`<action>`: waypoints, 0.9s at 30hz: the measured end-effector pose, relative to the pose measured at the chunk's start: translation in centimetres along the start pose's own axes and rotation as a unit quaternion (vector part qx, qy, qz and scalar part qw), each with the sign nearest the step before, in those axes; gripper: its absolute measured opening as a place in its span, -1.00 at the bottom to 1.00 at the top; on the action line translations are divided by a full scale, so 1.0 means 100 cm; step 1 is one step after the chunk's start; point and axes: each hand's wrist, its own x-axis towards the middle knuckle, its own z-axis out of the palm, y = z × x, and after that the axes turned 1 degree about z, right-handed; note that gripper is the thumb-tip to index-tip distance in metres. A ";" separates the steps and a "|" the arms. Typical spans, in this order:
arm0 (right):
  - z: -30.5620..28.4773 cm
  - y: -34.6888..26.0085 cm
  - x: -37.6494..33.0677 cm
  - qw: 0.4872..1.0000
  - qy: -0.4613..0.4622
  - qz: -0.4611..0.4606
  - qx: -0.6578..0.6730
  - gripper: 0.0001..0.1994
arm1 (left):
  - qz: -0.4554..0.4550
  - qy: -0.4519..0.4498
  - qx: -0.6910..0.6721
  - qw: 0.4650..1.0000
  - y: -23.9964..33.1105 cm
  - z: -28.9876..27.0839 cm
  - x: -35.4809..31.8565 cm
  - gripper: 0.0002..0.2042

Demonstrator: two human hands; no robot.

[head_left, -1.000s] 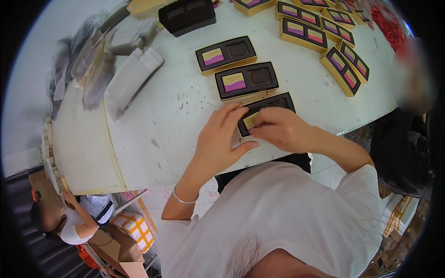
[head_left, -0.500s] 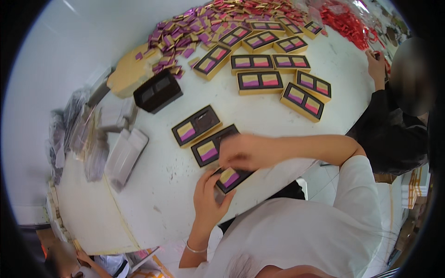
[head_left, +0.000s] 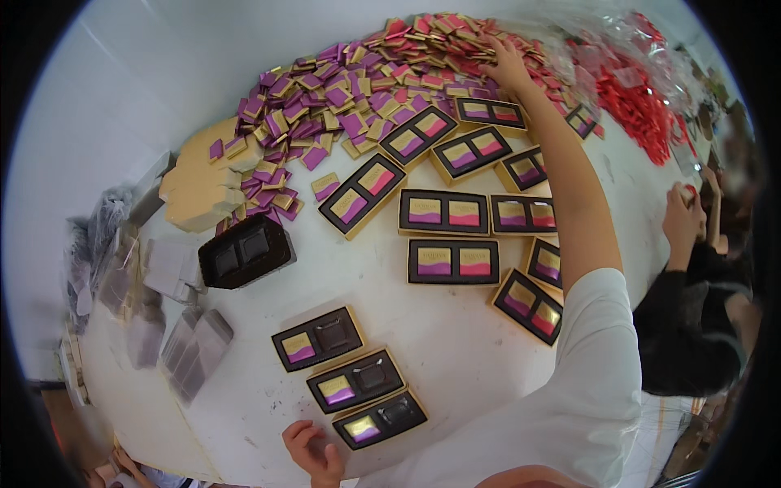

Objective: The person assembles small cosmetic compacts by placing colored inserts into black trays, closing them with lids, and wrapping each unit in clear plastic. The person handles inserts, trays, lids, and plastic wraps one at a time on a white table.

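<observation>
My right hand (head_left: 508, 68) is stretched far across the table, its fingers extended over the pink-and-gold wrapped squares (head_left: 443, 50) in a big heap. My left hand (head_left: 313, 452) rests near the front edge, fingers loosely bent and apart, with nothing in it. Just beside it lies a gold-edged box (head_left: 379, 418) with a black two-pocket insert. Two more such boxes, one in the middle (head_left: 355, 380) and one farther back (head_left: 318, 339), stand in a slanting row with it. Each of the three has a purple-and-gold square in its left pocket and a bare dark right pocket.
Several filled boxes (head_left: 452, 262), each with one purple and one pink square, stand under and left of my right arm. Stacked black inserts (head_left: 246, 252), cream card pieces (head_left: 203, 191) and clear plastic lids (head_left: 195, 350) lie left. Red ribbons (head_left: 633, 106) are far right, near a co-worker's hand (head_left: 682, 220).
My right hand has left the nearest box and reached out to the far heap. My left hand has let go of that box and drawn back. The view has shifted.
</observation>
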 end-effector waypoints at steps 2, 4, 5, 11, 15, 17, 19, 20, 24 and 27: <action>0.022 -0.009 0.021 1.000 0.006 0.009 -0.024 -0.22 | -0.022 -0.010 0.008 1.000 -0.009 -0.005 -0.011 -0.57; 0.034 0.004 0.035 0.989 -0.112 0.050 -0.084 -0.27 | 0.002 -0.054 0.065 0.996 -0.010 -0.008 -0.006 -0.58; 0.040 0.002 0.039 0.989 -0.104 0.020 -0.100 -0.30 | 0.017 -0.059 0.085 0.995 -0.001 -0.007 0.001 -0.64; -0.013 -0.043 0.005 0.982 -0.050 -0.160 0.082 -0.74 | 0.035 -0.085 0.127 0.988 0.027 0.002 0.020 -0.82; 0.000 -0.013 -0.001 0.953 0.001 0.017 0.302 -0.69 | 0.035 -0.093 0.109 0.989 0.027 0.002 0.024 -0.82; -0.010 -0.019 0.000 0.933 0.023 0.063 0.354 -0.66 | 0.033 -0.092 0.102 0.990 0.026 0.001 0.022 -0.82; -0.022 -0.031 0.000 0.887 0.044 0.105 0.447 -0.64 | 0.035 -0.086 0.096 0.991 0.025 0.000 0.021 -0.84; -0.026 -0.028 -0.001 0.895 0.032 0.114 0.431 -0.64 | 0.038 -0.082 0.092 0.992 0.024 0.000 0.021 -0.85; -0.043 -0.009 0.002 0.887 -0.052 0.136 0.438 -0.65 | 0.024 -0.075 0.049 0.996 0.019 -0.001 0.022 -0.89; -0.072 -0.039 -0.015 0.797 -0.060 0.206 0.564 -0.78 | 0.017 -0.080 0.028 0.996 0.017 -0.001 0.020 -0.93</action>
